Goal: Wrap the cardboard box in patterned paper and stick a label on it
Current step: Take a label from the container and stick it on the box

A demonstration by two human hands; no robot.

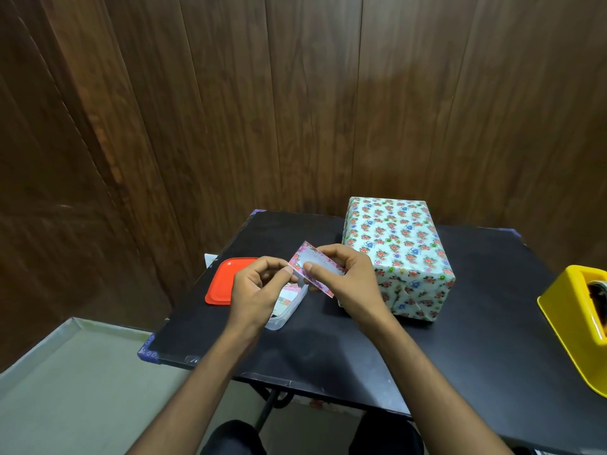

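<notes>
From the head camera, both hands meet above the left half of the black desk point(328, 356), holding a small label point(316, 267) with a pink flowered border; the right hand point(345, 277) pinches it between thumb and curled fingers at its near long edge, and the left hand point(259, 287) pinches its left end with thumb and forefinger, the other fingers curled under; the label is tilted and lifted clear of the desk. The cardboard box point(399, 254), already covered in flowered paper, stands toward the far edge of the desk, just right of the hands. Below the left hand lies a clear plastic tub point(285, 315) with more labels inside; its red lid point(223, 284) lies flat beside it near the left edge. A yellow tape dispenser point(578, 323) sits at the right edge, partly cut off by the frame.
</notes>
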